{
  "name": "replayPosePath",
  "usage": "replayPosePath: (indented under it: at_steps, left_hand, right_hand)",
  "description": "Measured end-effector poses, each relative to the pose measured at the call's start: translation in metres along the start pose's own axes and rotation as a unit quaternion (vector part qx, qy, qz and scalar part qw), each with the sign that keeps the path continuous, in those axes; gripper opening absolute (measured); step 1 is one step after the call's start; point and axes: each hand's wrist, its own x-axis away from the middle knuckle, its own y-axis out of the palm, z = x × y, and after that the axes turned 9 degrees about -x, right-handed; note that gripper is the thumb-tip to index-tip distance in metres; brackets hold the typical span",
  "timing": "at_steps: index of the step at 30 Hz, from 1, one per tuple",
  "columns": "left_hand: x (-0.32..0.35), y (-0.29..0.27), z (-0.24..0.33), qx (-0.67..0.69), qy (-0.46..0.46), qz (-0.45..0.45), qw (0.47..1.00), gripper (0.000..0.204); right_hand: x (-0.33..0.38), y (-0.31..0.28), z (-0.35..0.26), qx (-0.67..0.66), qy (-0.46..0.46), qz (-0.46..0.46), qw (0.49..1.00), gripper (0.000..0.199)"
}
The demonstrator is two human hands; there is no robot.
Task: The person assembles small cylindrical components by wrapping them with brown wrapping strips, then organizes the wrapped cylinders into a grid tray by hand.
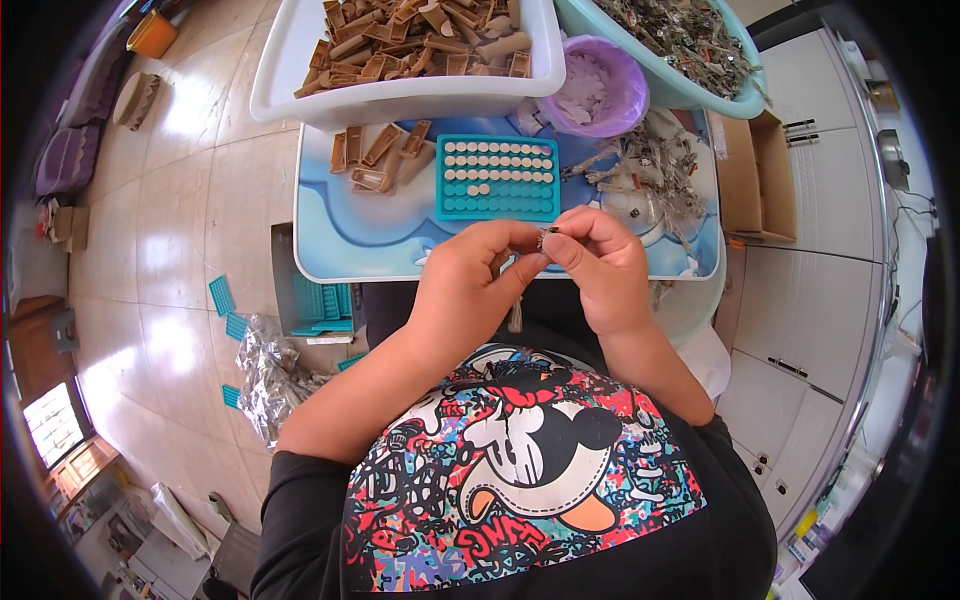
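My left hand [470,275] and my right hand [608,268] meet just in front of a teal tray. Both have their fingertips pinched on a small wired part [548,233], dark and metallic at its end; its exact kind is too small to tell. A short bundle of pale strands [515,318] hangs below my left hand. Rows of white round discs fill the upper part of the teal tray [441,190], with two more in a lower row; its other round pockets show teal. Right of the tray lies a tangled heap of wired parts [650,175].
Several brown plastic casings [380,146] lie left of the tray on the blue patterned table [335,235]. Behind stand a white tub [420,105] of casings, a purple bucket [635,98] and a light-blue tub [750,90] of wired parts. A cardboard box [770,180] is right.
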Motion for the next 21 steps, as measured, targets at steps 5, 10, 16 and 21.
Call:
replayPosePath:
  at_steps: [5,10,16,21]
  left_hand:
    - [0.002,0.000,-0.014,0.257,-0.094,-0.051,0.960,0.018]
    - [0.003,-0.010,-0.019,0.347,-0.139,-0.127,0.919,0.019]
    - [0.002,-0.015,-0.033,0.459,-0.220,-0.228,0.830,0.023]
    - [0.006,-0.017,-0.035,0.500,-0.226,-0.208,0.810,0.028]
  right_hand:
    - [0.000,0.006,0.000,0.146,-0.123,0.005,0.982,0.010]
    - [-0.007,0.002,-0.005,0.242,-0.135,-0.081,0.958,0.008]
    - [-0.015,0.006,-0.013,0.389,-0.226,-0.125,0.884,0.009]
    - [-0.014,0.008,-0.014,0.416,-0.273,-0.111,0.860,0.010]
